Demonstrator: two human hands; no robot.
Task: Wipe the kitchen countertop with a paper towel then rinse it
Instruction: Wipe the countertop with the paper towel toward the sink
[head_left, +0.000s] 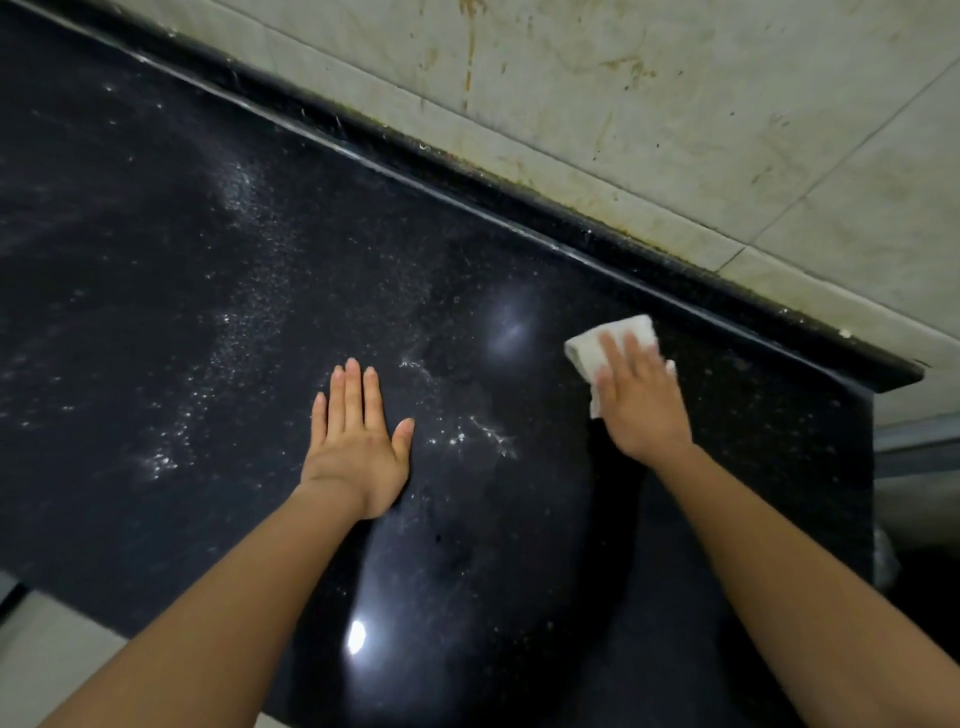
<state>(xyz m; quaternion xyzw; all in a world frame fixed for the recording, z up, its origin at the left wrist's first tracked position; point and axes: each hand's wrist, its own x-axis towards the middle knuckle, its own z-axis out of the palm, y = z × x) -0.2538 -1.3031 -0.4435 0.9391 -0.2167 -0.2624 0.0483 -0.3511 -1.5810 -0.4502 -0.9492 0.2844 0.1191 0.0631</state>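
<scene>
A black speckled kitchen countertop fills most of the view, with white droplets and smears across its left and middle. A folded white paper towel lies on it near the back right. My right hand presses flat on the towel with straight fingers, covering its lower part. My left hand rests flat on the bare countertop at the centre, fingers straight and together, holding nothing.
A raised black back ledge runs diagonally along the counter's far edge below a stained, pale tiled wall. The countertop ends at the right, with a grey surface beyond. A pale floor strip shows at lower left.
</scene>
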